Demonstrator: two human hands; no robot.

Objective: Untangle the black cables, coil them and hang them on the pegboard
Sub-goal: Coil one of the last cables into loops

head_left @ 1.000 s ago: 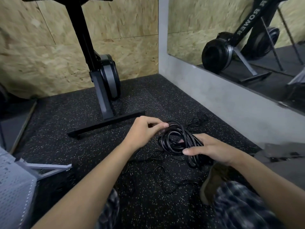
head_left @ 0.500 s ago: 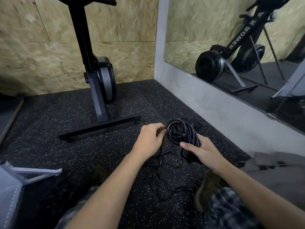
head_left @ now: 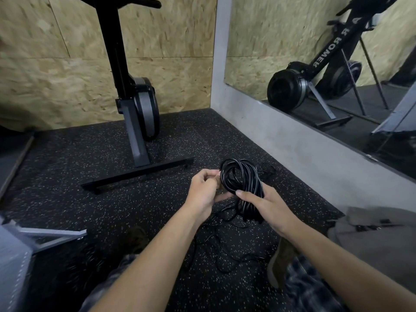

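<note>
A thick coil of black cable (head_left: 239, 180) is held above the speckled rubber floor. My right hand (head_left: 267, 204) grips the coil's lower part, thumb across the strands. My left hand (head_left: 206, 190) is closed on the coil's left edge, fingers curled around a strand. Thinner loose black cable (head_left: 221, 251) trails tangled on the floor beneath my hands and toward my knees. More thin cable (head_left: 269, 171) lies beyond the coil near the wall. No pegboard shows clearly.
A black rowing machine (head_left: 137, 113) stands upright ahead on a floor bar (head_left: 137, 176). A grey wall base (head_left: 304, 154) with a mirror runs along the right. A grey metal frame (head_left: 51, 236) sits at the left. My shoe (head_left: 281, 262) rests at lower right.
Both hands lifted the coil slightly and moved closer together. My left hand closed onto the coil's left edge. The view tilted upward a little.
</note>
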